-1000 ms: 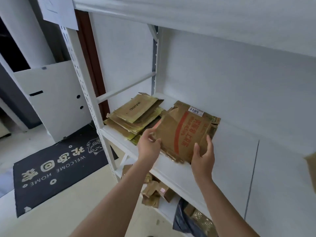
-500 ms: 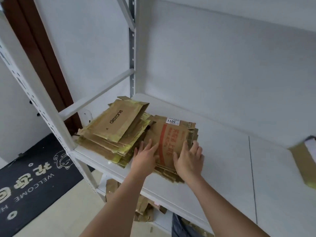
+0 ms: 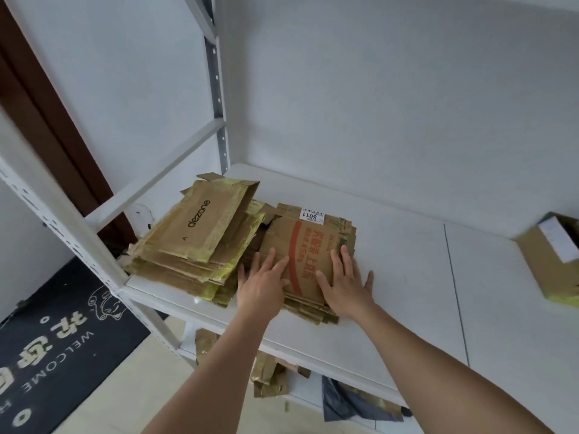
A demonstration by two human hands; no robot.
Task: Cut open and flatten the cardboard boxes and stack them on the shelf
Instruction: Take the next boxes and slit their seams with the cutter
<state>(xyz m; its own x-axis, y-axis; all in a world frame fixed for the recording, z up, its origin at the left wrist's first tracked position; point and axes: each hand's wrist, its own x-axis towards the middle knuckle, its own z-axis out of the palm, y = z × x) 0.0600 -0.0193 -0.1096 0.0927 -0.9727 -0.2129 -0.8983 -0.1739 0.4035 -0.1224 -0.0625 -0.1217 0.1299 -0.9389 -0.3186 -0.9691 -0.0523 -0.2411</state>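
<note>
Flattened cardboard box (image 3: 308, 245), brown, red stripe and print, white "5011" label at 12 o'clock edge, flat atop small pile on shelf (image 3: 407, 277). Left hand (image 3: 261, 285), right hand (image 3: 344, 285) press it, fingers straight, grip released. Second stack (image 3: 200, 236) at 9 o'clock, touching.

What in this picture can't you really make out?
- Box at right: cut off by the head view's edge.
- Lower shelf clutter: hidden behind the shelf and arms.
- Small print on the 5011 label: too small.
- Cardboard under both hands: covered.
</note>
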